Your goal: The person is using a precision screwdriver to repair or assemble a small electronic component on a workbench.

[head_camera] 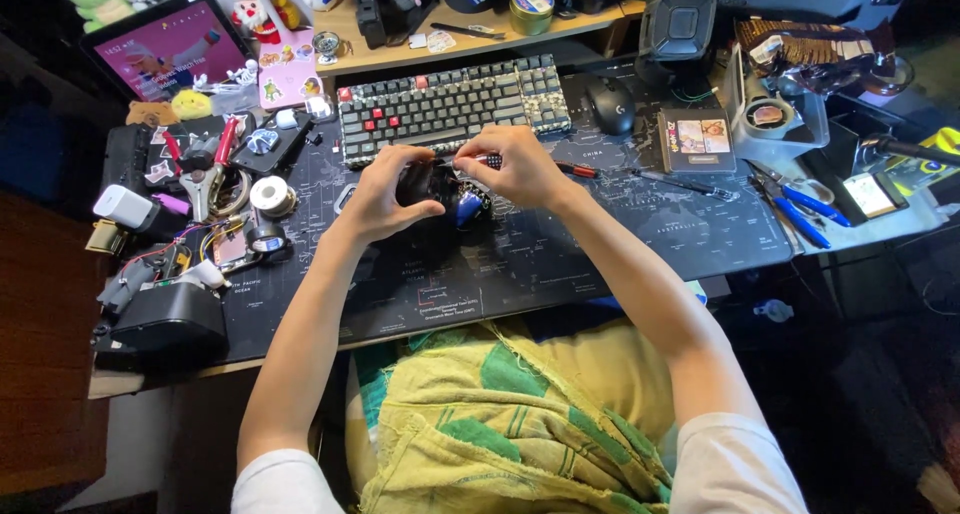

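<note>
**Q:** What does each grip hold?

**A:** The left hand (385, 196) is clamped around a small dark device (425, 186), fingers curled over its top and thumb at its near side. The right hand (520, 166) pinches a slim screwdriver (545, 165) with a red handle, its shaft closed between thumb and fingertips; the tool's tip end meets the device at the top. A blue part (467, 208) shows at the device's right edge (whether it belongs to the device cannot be told).

**Q:** Where does the device lie?

**A:** It is held just above a dark desk mat (600, 234) printed with a world map, near the mat's middle and just in front of a keyboard (450, 104) with black, grey and a few red keys.

**Q:** What surrounds the hands?

**A:** Right of the keyboard sits a black mouse (609, 105), then a small printed box (695, 139). Farther right, blue-handled pliers (800, 214) lie at the mat's edge. To the left, well apart from the hands, are a white tape roll (270, 195), loose wires and a black box (168, 322) at the desk's near left corner. A tablet (170, 49) with a pink screen leans at the far left. A yellow and green cloth (500, 414) covers the person's lap below the desk (400, 49).
</note>
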